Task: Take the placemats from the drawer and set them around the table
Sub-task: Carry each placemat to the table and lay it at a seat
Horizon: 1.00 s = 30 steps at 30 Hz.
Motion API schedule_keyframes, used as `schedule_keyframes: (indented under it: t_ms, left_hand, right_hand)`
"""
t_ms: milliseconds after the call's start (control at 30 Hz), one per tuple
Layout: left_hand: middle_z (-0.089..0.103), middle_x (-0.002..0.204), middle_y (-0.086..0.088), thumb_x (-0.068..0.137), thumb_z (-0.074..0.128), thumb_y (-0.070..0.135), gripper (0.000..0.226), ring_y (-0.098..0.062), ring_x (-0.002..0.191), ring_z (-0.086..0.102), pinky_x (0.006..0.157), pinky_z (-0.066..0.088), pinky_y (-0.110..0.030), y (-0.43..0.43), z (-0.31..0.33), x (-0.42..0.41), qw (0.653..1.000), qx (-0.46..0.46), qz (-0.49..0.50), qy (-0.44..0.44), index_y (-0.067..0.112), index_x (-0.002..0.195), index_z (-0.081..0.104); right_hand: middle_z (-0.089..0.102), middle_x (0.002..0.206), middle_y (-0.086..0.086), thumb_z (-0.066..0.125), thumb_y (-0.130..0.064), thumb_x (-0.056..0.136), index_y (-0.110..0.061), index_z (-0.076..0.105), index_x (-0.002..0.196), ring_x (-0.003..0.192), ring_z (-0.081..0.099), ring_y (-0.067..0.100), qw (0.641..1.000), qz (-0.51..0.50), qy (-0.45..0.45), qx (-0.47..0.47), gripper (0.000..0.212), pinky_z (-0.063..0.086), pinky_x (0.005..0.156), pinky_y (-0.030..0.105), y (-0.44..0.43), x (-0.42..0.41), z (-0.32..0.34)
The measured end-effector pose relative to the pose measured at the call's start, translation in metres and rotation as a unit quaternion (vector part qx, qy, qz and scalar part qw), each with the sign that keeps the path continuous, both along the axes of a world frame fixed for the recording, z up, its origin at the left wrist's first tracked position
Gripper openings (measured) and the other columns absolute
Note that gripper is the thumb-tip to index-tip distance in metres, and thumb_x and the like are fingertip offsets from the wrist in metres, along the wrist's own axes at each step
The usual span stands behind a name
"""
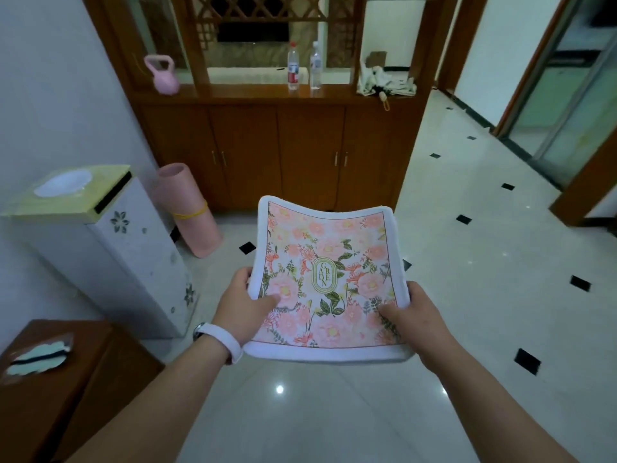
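Note:
I hold a stack of placemats (325, 255) in front of me above the tiled floor; the top one has a pink flower print, a white border and an oval "GARDEN" label. My left hand (245, 302) grips the left edge, thumb on top, with a white wristband on that wrist. On the opposite edge my right hand (412, 314) grips with its thumb lying on the print. The mats sag in the middle between the two hands. No dining table or drawer is in view.
Ahead stands a wooden cabinet (277, 152) with a pink kettlebell (163, 75), two water bottles (293, 66) and a folded umbrella (384, 83). A rolled pink mat (190, 212) and a white floral stand (110, 242) are left. A wooden tissue box (43, 372) is lower left.

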State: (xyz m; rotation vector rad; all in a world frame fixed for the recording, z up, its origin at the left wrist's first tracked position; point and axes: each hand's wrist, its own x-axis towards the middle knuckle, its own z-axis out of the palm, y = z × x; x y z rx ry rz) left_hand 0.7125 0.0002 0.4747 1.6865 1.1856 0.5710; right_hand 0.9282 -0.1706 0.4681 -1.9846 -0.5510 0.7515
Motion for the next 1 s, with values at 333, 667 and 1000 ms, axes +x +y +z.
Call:
schedule_keyframes:
  t_ms: [333, 667, 1000]
  left_hand:
    - [0.069, 0.091, -0.002, 0.079, 0.076, 0.017, 0.035, -0.028, 0.076, 0.07, 0.065, 0.06, -0.047, 0.028, -0.015, 0.154, 0.985, -0.044, -0.168, -0.001, 0.035, 0.096, 0.052]
    - [0.07, 0.091, -0.001, 0.081, 0.075, 0.015, 0.033, -0.025, 0.077, 0.07, 0.068, 0.06, -0.044, 0.063, -0.02, 0.32, 0.93, -0.075, -0.36, -0.011, 0.033, 0.098, 0.053]
    - [0.063, 0.078, 0.0, 0.082, 0.072, 0.012, 0.032, -0.013, 0.058, 0.058, 0.045, 0.042, -0.015, -0.052, -0.019, 0.417, 0.826, -0.062, -0.56, -0.018, 0.022, 0.105, 0.053]
  right_hand:
    - [0.067, 0.092, 0.002, 0.065, -0.015, 0.083, -0.027, 0.054, 0.101, 0.081, 0.066, 0.022, 0.984, -0.176, 0.006, -0.022, 0.024, 0.056, 0.072, 0.039, -0.034, 0.082, -0.006]
    - [0.068, 0.092, 0.005, 0.066, -0.017, 0.083, -0.027, 0.053, 0.097, 0.083, 0.067, 0.026, 0.931, -0.361, -0.02, -0.054, 0.022, 0.057, 0.071, 0.039, -0.04, 0.144, 0.005]
    - [0.069, 0.094, -0.005, 0.066, -0.015, 0.084, -0.029, 0.055, 0.107, 0.082, 0.07, 0.019, 0.825, -0.563, -0.019, -0.04, 0.029, 0.06, 0.075, 0.043, -0.142, 0.117, 0.015]
